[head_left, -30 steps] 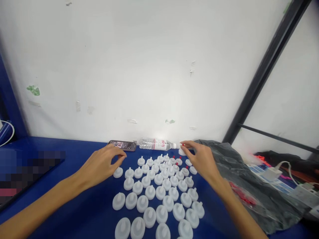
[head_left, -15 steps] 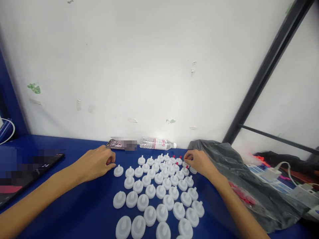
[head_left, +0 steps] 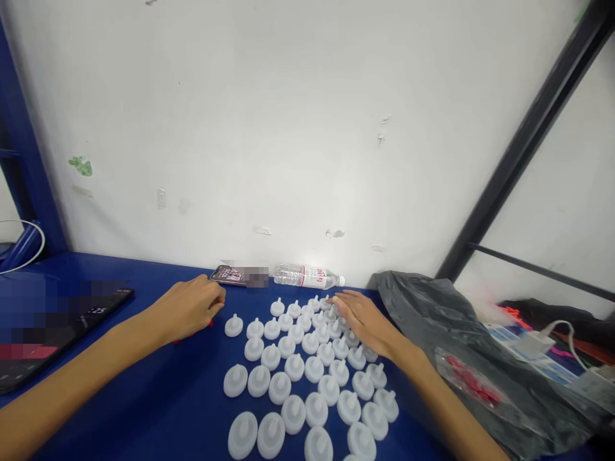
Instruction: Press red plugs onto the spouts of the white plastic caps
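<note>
1. White round spouted plastic caps (head_left: 294, 415): smooth, satin-matt.
2. Clear cylindrical plastic bottle (head_left: 288, 274), far: glossy, transparent.
3. Dark-grey crumpled plastic sheet (head_left: 423, 301), right: wrinkled, dull sheen.
4. Blue flat tabletop (head_left: 182, 403): smooth, low gloss.

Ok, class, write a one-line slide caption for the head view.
White stemmed discs spread across a blue table, right hand over some far ones, left hand beside small red pieces.

Left hand (head_left: 195, 308): bare, round-knuckled
Left forearm (head_left: 113, 355): bare, slim, tapering towards the hand
Right hand (head_left: 369, 321): bare, slender-fingered
Right forearm (head_left: 444, 397): bare, slim, smooth, tapering likewise
</note>
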### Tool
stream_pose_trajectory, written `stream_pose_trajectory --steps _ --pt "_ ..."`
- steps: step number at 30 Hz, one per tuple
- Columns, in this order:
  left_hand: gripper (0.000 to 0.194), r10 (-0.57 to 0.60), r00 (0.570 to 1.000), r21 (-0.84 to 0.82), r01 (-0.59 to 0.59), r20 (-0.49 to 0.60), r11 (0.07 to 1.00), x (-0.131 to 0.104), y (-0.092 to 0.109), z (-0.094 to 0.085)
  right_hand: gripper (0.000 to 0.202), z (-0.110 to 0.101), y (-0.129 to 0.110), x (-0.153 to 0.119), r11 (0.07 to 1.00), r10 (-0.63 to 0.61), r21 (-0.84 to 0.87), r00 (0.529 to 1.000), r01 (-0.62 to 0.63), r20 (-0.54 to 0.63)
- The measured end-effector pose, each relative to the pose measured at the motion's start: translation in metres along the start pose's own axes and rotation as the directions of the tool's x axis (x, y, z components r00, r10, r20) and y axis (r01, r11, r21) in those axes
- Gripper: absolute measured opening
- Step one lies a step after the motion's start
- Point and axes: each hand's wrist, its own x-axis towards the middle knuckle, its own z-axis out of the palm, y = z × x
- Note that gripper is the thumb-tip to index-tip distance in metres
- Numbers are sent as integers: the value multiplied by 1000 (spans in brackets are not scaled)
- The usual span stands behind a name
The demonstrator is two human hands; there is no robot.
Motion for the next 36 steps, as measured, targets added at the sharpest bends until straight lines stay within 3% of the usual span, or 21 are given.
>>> stream_pose_trajectory --steps 6,13,20,25,30,34,36 --pt "22 -15 999 -13 16 46 1000 -6 2 -7 66 12 5 1 999 -24 30 998 23 49" --pt "14 32 998 -27 -30 56 999 -10 2 -5 62 8 5 3 999 -35 12 999 35 17" --pt "23 28 998 -65 -31 -57 997 -8 13 -9 51 12 4 12 994 -108 24 994 109 -14" --pt "30 64 982 -155 -92 -179 984 -10 28 -12 34 3 0 13 986 -158 26 975 164 -154" --pt "35 120 931 -360 -249 -346 899 -18 53 -4 18 -8 -28 3 970 -214 49 931 238 -296" --pt "32 145 888 -466 -361 -437 808 -29 74 0 14 -4 -67 -11 895 -412 68 876 441 -251" --pt "29 167 886 -498 -390 -433 775 -34 80 2 12 0 -83 -16 861 -479 60 846 505 -235"
